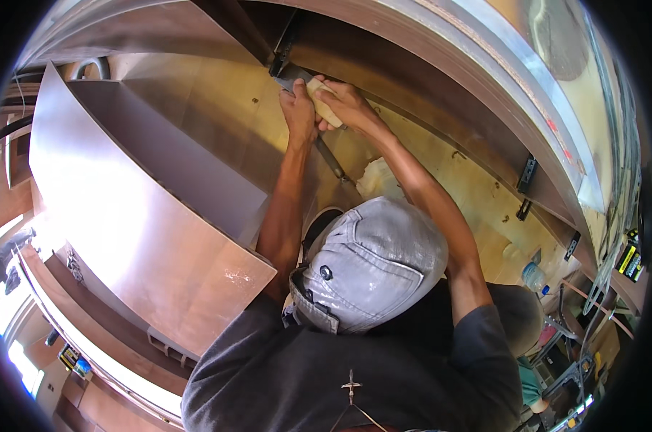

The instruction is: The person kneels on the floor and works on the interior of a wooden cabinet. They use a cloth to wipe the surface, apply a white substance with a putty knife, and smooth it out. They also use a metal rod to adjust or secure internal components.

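Both my arms reach forward over a wooden panel. My right hand (pixel 349 106) is wrapped round a pale yellow block (pixel 324 103). Against the block's left side, my left hand (pixel 298 111) is closed, its thumb up by a flat grey piece (pixel 292 75). Whether that piece is joined to the block I cannot tell. A black metal fitting (pixel 277 63) sits just beyond it on a brown upright. Below my hands, a dark cylindrical rod (pixel 330 157) lies on the panel. Between my forearms is a grey cap (pixel 376 266), seemingly resting on my knee.
A large curved wooden panel (pixel 131 216) rises at my left. Beyond my right arm run a brown ledge and black brackets (pixel 528 175). A plastic bottle (pixel 533 276) stands at right, near hanging cables (pixel 614 173) and metal frames. Teal fabric (pixel 530 381) shows at lower right.
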The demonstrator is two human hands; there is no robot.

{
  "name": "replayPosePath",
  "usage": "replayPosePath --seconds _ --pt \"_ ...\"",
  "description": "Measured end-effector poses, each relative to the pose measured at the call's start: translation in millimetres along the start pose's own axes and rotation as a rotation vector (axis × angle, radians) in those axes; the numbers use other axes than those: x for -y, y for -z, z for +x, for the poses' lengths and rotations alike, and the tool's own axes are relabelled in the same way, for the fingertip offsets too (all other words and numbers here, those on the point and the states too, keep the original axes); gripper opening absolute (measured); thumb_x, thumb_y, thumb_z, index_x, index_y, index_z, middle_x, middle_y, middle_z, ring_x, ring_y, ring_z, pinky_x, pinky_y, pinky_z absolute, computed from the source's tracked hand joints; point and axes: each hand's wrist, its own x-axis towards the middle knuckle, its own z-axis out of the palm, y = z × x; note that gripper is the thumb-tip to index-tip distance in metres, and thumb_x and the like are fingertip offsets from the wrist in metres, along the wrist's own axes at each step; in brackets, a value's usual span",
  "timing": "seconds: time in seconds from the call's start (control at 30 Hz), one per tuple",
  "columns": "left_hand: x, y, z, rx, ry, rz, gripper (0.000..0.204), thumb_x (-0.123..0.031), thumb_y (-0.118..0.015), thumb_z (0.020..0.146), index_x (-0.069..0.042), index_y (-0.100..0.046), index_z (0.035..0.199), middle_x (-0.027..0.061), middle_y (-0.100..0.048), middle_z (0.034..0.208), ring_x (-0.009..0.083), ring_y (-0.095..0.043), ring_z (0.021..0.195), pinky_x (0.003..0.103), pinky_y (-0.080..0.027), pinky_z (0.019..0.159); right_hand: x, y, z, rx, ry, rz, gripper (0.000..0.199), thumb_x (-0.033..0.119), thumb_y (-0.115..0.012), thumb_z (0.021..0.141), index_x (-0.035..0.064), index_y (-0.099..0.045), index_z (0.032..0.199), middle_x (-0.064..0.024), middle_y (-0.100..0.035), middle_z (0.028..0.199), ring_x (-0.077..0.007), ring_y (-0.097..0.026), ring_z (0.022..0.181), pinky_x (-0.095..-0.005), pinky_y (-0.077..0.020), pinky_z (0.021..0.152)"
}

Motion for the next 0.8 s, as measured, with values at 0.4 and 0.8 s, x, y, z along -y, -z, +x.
replayPosePath --seconds 0.4,0.8 --pt "7.8 3.2 -0.5 -0.006 0.017 -0.054 0.034 -0.017 -0.040 0.102 0.007 -0.064 0.097 0.0117 -0.068 0.080 0.0123 -0.058 0.052 0.024 -0.045 0.042 -13.4 2.6 7.3 0.035 -0.036 0.019 0.031 0.019 -0.049 0.100 0.0010 -0.055 0.124 -0.0084 -0.066 0.075 -0.0153 -0.065 0.054 -0.0279 -0.0550 0.047" --pt "2.3 8.4 -0.2 0.006 -0.008 0.029 0.035 -0.022 -0.044 0.102 0.006 -0.064 0.095 0.0113 -0.068 0.079 0.0116 -0.055 0.047 0.024 -0.041 0.038 -19.6 -7.0 4.6 -0.015 0.047 0.029 0.037 0.018 -0.051 0.098 -0.0001 -0.050 0.131 -0.0096 -0.066 0.078 -0.0152 -0.065 0.052 -0.0275 -0.0545 0.046"
